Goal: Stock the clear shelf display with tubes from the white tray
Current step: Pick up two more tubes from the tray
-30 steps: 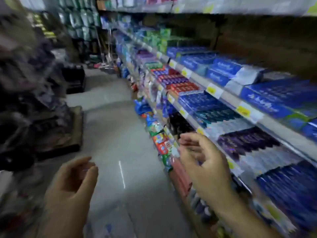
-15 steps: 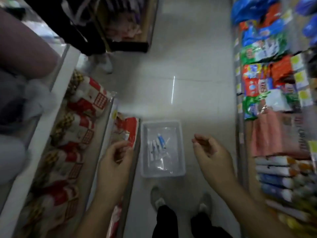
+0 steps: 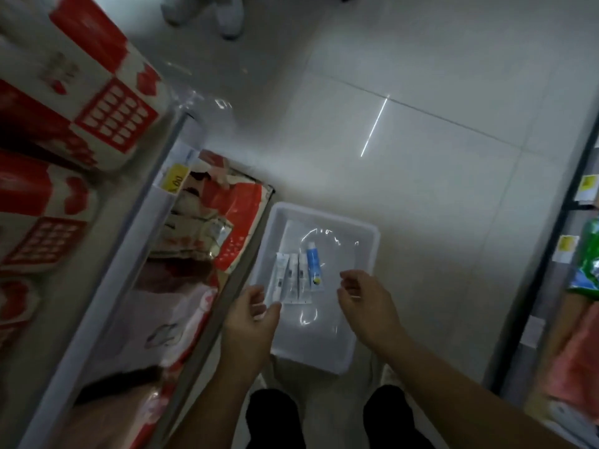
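A white tray [image 3: 363, 351] sits on the tiled floor between my feet and the left shelf. Inside it lie three white tubes [image 3: 291, 281] side by side and a blue tube [image 3: 314, 265] to their right. My left hand [image 3: 251, 322] hovers over the tray's left rim, fingers apart, its fingertips close to the leftmost white tube; I cannot tell if they touch. My right hand [image 3: 366, 301] hangs above the tray's right half, fingers curled apart, holding nothing. The clear shelf display is out of view.
Red-and-white packs [image 3: 97, 102] fill the low shelves on the left, with a yellow price tag [image 3: 176, 181] on the shelf edge. Another shelf unit [image 3: 577, 286] with packaged goods stands at the right. Someone's white shoes [image 3: 207, 11] are at the top.
My view dropped from the aisle shelves to the floor and moved closer to the tray. Both hands came down and now hang over the tray.
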`<state>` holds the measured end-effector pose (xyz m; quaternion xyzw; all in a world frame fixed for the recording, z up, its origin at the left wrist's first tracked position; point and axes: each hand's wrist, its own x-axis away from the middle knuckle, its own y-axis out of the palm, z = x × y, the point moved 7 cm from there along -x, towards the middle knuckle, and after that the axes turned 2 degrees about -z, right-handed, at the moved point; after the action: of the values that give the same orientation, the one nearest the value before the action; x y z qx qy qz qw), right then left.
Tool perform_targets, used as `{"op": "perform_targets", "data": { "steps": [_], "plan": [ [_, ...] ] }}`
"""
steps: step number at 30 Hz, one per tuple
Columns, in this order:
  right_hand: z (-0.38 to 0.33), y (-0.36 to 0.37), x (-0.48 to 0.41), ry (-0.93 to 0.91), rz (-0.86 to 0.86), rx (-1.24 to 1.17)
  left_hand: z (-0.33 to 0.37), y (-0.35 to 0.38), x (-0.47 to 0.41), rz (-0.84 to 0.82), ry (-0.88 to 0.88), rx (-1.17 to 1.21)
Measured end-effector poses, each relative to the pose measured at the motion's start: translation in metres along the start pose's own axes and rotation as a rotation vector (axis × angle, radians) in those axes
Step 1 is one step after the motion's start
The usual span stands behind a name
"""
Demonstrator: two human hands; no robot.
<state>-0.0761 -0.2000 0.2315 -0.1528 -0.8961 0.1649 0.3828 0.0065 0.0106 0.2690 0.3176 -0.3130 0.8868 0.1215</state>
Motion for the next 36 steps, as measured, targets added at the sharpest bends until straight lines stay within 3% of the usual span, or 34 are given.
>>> {"op": "perform_targets", "data": {
  "steps": [8,19,27,36],
  "plan": [
    [0.093,0.111,-0.114,-0.041,-0.163,0.266,-0.099,0.099,-0.144,-0.132,0.045,-0.291],
    [0.163,0.210,-0.195,0.042,0.048,0.170,-0.206,0.171,-0.234,-0.104,0.030,-0.336],
    [0.167,0.224,-0.207,0.107,0.135,0.336,-0.207,0.186,-0.241,0.006,-0.022,-0.514],
    [0.168,0.231,-0.216,0.220,0.183,0.299,-0.212,0.176,-0.248,0.026,-0.104,-0.605]
  ]
}}
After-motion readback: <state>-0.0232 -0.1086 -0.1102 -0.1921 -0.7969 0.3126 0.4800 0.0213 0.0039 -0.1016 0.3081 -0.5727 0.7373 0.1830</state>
